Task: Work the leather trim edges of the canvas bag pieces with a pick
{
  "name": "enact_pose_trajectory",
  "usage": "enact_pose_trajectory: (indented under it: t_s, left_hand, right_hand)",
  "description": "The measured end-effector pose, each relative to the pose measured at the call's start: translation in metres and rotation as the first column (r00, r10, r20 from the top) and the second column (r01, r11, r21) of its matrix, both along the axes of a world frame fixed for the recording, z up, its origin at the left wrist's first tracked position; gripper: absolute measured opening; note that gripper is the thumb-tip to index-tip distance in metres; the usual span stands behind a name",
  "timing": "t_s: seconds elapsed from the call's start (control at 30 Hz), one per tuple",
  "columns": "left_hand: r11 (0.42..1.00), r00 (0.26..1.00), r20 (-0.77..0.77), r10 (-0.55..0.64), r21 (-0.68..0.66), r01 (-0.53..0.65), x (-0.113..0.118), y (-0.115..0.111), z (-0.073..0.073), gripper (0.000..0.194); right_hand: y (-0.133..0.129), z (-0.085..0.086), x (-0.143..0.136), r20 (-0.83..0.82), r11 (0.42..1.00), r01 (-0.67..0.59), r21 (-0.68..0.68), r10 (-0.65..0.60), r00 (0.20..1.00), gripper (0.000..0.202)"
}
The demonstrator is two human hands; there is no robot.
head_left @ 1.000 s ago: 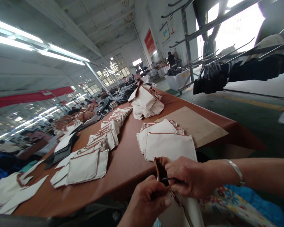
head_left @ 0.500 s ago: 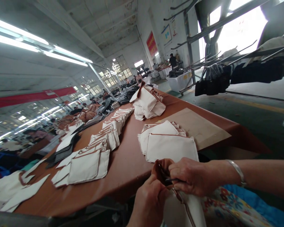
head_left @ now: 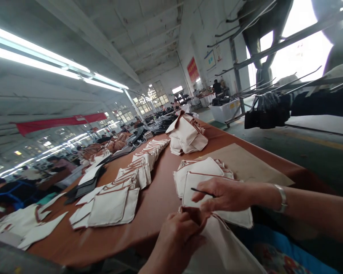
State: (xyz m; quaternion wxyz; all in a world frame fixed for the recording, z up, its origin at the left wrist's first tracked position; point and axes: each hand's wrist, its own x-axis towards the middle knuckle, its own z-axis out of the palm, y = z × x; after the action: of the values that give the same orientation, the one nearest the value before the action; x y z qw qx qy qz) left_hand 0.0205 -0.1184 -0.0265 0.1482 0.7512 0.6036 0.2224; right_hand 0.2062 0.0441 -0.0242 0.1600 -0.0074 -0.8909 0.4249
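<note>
My left hand (head_left: 178,238) is closed on the brown edge of a cream fabric bag piece (head_left: 217,243), which hangs over my lap at the table's near edge. Its brown inner side shows between my hands. In my right hand (head_left: 224,196) is a thin dark tool (head_left: 201,191), its slim end pointing left; the rest is hidden in my fingers, so its exact kind cannot be made out. The right fingers are just above the piece's brown edge. Right behind them lies a small stack of cream pieces with brown trim (head_left: 200,167).
On the brown-covered table (head_left: 157,201) lie a long row of overlapping cream pieces (head_left: 110,207), a taller pile (head_left: 185,135) and a brown paper sheet (head_left: 251,163). Dark bags (head_left: 267,114) hang from a metal rack at right. Several people work at the far left.
My right hand has lifted up and away from the bag's brown edge, with the dark tool still in it. My left hand keeps its grip, slightly lower and turned. The view has shifted.
</note>
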Motion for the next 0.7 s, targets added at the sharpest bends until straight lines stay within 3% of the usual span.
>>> enact_pose_trajectory:
  t_s: [0.07,0.13,0.17,0.27,0.37,0.4,0.47,0.53,0.6,0.7]
  left_hand:
    - [0.997,0.996,0.048,0.077,-0.024,-0.076,0.006,0.003,0.006,0.026]
    - [0.978,0.978,0.154,0.139,-0.174,-0.112,0.004,-0.002,0.008,0.032]
    - [0.955,0.965,0.202,0.169,-0.276,-0.110,0.000,-0.007,0.007,0.035]
    - [0.806,0.913,0.227,0.340,-0.571,-0.158,-0.024,-0.032,0.001,0.038]
    - [0.697,0.877,0.165,0.451,-0.679,-0.231,-0.047,-0.058,-0.001,0.036]
    - [0.701,0.873,0.167,0.459,-0.671,-0.240,-0.051,-0.064,0.002,0.034]
    - [0.769,0.882,0.174,0.439,-0.580,-0.268,-0.051,-0.068,0.012,0.025]
    - [0.876,0.924,0.121,0.363,-0.382,-0.294,-0.042,-0.064,0.026,0.012]
    - [0.951,0.963,0.029,0.268,-0.169,-0.259,-0.026,-0.053,0.035,0.012]
    - [0.983,0.982,0.057,0.180,-0.033,-0.178,-0.003,-0.036,0.036,0.021]
  right_hand:
    - [-0.015,0.010,-0.013,0.022,0.997,-0.075,-0.009,0.075,0.997,0.048]
    - [-0.026,0.008,-0.025,0.100,0.989,-0.143,-0.033,0.146,0.984,0.056]
    - [-0.028,0.003,-0.030,0.133,0.987,-0.155,-0.031,0.158,0.979,0.050]
    - [-0.021,-0.018,-0.037,0.149,0.991,-0.133,-0.002,0.132,0.980,0.019]
    - [-0.001,-0.032,-0.035,0.092,0.998,-0.063,-0.029,0.065,0.994,0.019]
    - [0.006,-0.033,-0.034,0.081,0.998,-0.043,-0.038,0.046,0.996,0.020]
    - [0.016,-0.030,-0.033,0.058,1.000,-0.002,-0.030,0.004,0.998,0.017]
    - [0.017,-0.023,-0.034,0.034,1.000,0.028,-0.003,-0.028,0.999,0.013]
    - [0.007,-0.015,-0.035,0.004,0.999,0.040,0.015,-0.040,0.999,0.023]
    - [-0.022,-0.009,-0.038,0.006,0.981,-0.053,-0.187,0.055,0.998,0.043]
